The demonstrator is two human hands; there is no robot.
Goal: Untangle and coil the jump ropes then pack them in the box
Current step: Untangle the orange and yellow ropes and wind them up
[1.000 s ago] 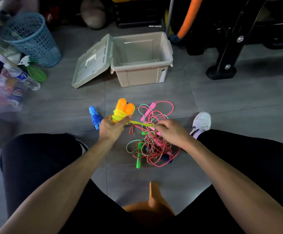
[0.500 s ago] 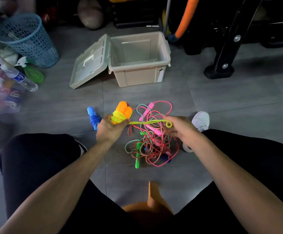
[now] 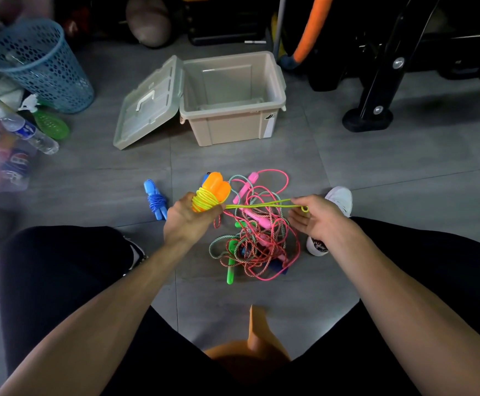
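Pinching the far loop of the yellow rope [image 3: 261, 203] between thumb and fingertip, our right hand [image 3: 316, 218] has the other fingers spread loose, palm turned up. That strand runs taut across to our left hand [image 3: 187, 221], whose fingers are curled tight round the orange handles [image 3: 217, 187], with the rest of the yellow cord wound in a neat coil just under them. Below and between both hands sits the tangled pile [image 3: 257, 238] on the floor tiles [image 3: 376, 172]: pink, red-speckled and green-white ropes all knotted together, a green handle [image 3: 231, 267] poking out the near side, a pink handle [image 3: 247, 184] at the far side. Left of that lies the blue rope [image 3: 155, 199], already coiled, apart from the pile. Further out is the beige box [image 3: 233, 101], lid [image 3: 147, 104] flipped open to the left, nothing inside that we can see. A blue mesh basket [image 3: 41, 64] stands way off left.
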